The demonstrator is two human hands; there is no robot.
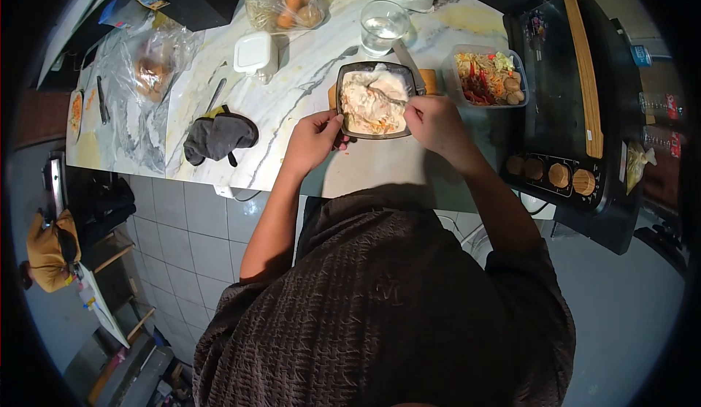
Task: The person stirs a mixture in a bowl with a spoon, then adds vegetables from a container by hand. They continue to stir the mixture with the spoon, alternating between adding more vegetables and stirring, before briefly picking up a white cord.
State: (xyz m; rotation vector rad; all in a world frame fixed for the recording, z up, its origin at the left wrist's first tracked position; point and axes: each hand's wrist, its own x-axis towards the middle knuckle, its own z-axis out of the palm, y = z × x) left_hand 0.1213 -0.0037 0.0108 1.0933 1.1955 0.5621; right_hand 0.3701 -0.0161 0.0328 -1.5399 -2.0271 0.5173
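A dark square bowl (341,85) stands near the counter's front edge, filled with a creamy white mixture (369,111) flecked with orange bits. My left hand (315,140) grips the bowl's lower left rim, thumb on top and fingers beneath. Closed above the right side of the bowl, my right hand (438,126) holds the handle of a thin metal utensil (394,101). The mixture hides the utensil's head. Behind the bowl, part of a wooden board (430,82) shows, with a knife blade (403,52) close by.
A plastic container of food (482,74) sits right of the bowl, beside a black oven (558,85). Farther back are a clear cup (383,31) and a bag of vegetables (288,1). Leftward lie a white lidded tub (254,53) and a dark oven mitt (223,137).
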